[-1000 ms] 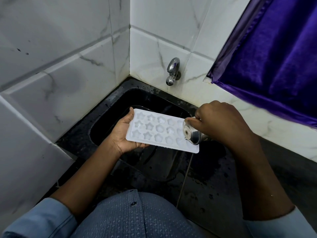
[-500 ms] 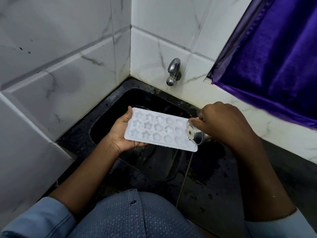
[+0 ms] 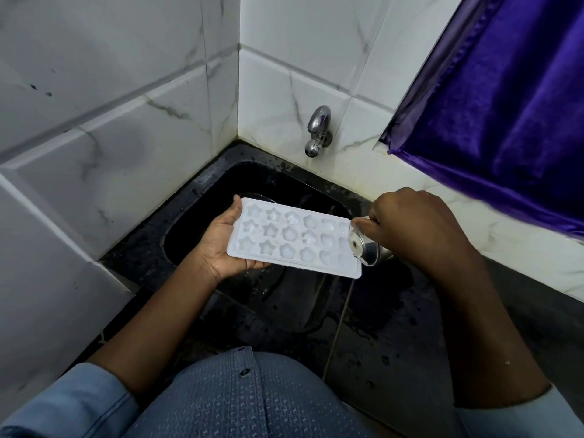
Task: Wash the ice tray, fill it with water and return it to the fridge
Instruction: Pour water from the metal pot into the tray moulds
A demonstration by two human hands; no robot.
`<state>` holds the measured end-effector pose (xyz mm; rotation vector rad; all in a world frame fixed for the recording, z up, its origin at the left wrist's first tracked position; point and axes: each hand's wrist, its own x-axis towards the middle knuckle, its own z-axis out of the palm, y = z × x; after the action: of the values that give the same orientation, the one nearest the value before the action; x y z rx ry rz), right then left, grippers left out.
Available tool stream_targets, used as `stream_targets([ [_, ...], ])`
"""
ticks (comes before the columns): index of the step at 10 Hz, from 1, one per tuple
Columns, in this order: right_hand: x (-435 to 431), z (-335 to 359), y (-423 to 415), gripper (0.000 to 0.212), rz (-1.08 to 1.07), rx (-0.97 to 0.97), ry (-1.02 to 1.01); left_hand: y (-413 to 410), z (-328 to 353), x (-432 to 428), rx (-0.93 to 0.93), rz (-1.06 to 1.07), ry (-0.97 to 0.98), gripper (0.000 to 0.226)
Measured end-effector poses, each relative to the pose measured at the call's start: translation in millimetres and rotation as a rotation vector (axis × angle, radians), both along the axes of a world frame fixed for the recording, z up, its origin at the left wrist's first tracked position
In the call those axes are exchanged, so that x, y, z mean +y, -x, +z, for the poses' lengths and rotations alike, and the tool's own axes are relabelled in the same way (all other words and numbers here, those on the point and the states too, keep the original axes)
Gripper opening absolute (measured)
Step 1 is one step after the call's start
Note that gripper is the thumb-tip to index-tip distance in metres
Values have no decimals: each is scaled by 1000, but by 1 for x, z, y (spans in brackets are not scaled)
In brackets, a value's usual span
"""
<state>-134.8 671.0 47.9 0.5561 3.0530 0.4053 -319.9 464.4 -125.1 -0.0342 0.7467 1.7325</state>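
Nudged slightly right, the steel cup (image 3: 366,248) gripped by the right hand (image 3: 410,229) tips onto the ice tray (image 3: 294,241) clasped by the left hand (image 3: 221,245); filling seems underway, needing a level tray.

Blue patterned buttoned shirt (image 3: 252,403), paler sleeves (image 3: 79,396)
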Motion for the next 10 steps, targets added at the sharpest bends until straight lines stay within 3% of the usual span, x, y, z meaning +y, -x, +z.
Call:
stream_targets([
  [2, 0, 2, 1, 56, 2, -18, -19, 2, -2, 0, 7, -10, -13, 78],
  [6, -6, 3, 4, 45, 55, -55, -57, 4, -7, 4, 17, -5, 0, 79],
  [10, -12, 11, 2, 51, 65, -43, -77, 3, -6, 4, 7, -5, 8, 79],
])
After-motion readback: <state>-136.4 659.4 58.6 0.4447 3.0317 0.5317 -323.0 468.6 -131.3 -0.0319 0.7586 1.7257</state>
